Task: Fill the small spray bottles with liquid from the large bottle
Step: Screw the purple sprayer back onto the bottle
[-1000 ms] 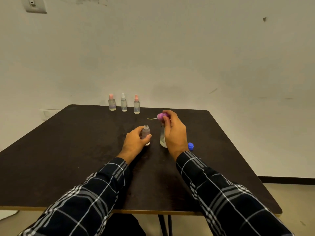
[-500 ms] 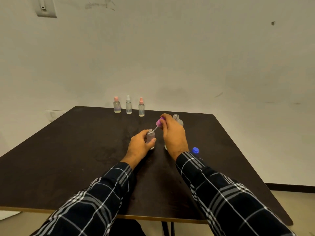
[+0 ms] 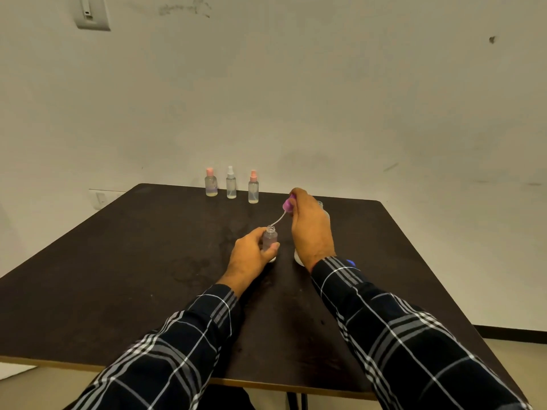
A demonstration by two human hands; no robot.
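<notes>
My left hand [image 3: 251, 258] grips a small clear spray bottle [image 3: 270, 238] standing uncapped on the dark table [image 3: 118, 261]. My right hand [image 3: 310, 229] holds its purple spray cap [image 3: 287, 204] up and to the right of the bottle's mouth. The cap's thin white tube [image 3: 278, 221] slants down with its tip at the neck. The large clear bottle [image 3: 322, 208] stands uncapped behind my right hand, mostly hidden by it. Three capped small spray bottles [image 3: 231, 184] stand in a row at the table's far edge.
A blue cap [image 3: 351, 262] lies on the table just right of my right wrist, partly hidden by the sleeve. A wet patch [image 3: 192, 267] marks the tabletop left of my left hand. A white wall rises close behind the table.
My right hand has swung the purple cap from level to tilted, bringing the tube's tip down to the small bottle's neck. The camera has tilted, so everything sits lower in view.
</notes>
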